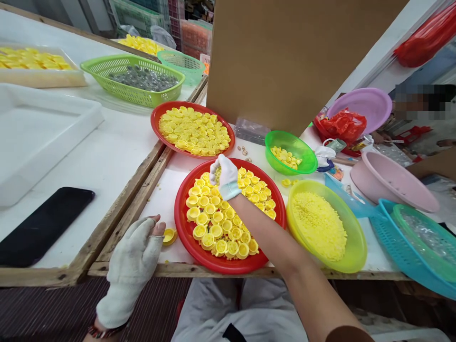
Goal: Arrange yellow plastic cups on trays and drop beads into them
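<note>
My right hand [226, 179], in a white glove, is closed over the far part of a large red tray [183, 237]. Small yellow pellets [218, 175] show between its fingers. Many small yellow plastic cups [216, 231] stand in that tray, some with pellets inside, and loose pellets lie among them. My left hand [137, 254], in a fingerless white glove, rests at the table's wooden edge with its fingers loosely bent and nothing visible in them. Beside its fingertips lies a single yellow cup [169, 236]. A yellow bowl [356, 247] full of pellets sits right of the tray.
Behind stands another red tray [156, 124] of yellow pieces, beside a green bowl [309, 164]. A phone [46, 225] and a white bin [46, 142] lie left. Blue baskets [395, 247] and a pink basin [392, 183] crowd the right. Cardboard [285, 61] rises behind; a person is at far right.
</note>
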`<state>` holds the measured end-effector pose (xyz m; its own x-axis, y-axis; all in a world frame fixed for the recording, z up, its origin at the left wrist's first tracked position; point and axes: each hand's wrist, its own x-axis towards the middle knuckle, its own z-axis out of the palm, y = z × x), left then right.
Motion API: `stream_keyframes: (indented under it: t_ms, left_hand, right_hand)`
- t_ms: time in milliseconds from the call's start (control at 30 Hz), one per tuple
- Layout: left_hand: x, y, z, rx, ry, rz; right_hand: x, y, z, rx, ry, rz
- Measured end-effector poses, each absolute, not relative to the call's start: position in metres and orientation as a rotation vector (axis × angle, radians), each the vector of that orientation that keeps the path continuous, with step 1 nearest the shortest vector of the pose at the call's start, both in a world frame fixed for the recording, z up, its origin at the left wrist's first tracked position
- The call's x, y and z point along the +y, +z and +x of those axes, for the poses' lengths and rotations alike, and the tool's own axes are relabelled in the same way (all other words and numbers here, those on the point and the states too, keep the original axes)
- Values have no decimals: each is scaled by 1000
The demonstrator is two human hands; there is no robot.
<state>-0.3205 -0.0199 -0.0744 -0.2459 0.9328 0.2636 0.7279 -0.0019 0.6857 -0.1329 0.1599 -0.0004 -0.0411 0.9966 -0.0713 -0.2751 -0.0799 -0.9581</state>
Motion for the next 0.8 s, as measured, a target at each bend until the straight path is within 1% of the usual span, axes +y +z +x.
stream_keyframes:
  t_ms: [433, 667, 800]
  left_hand:
    - [-19, -71, -318, 2028, 1082, 1750]
    - [-20, -70, -317, 2030, 1058, 1764]
    - [-20, -72, -318, 2029, 1051, 1782]
  right_hand:
    - [171, -11, -173, -906, 1497, -816]
    - [160, -30, -180, -966, 1557, -681]
    - [146, -30, -171, -1089, 1552, -722]
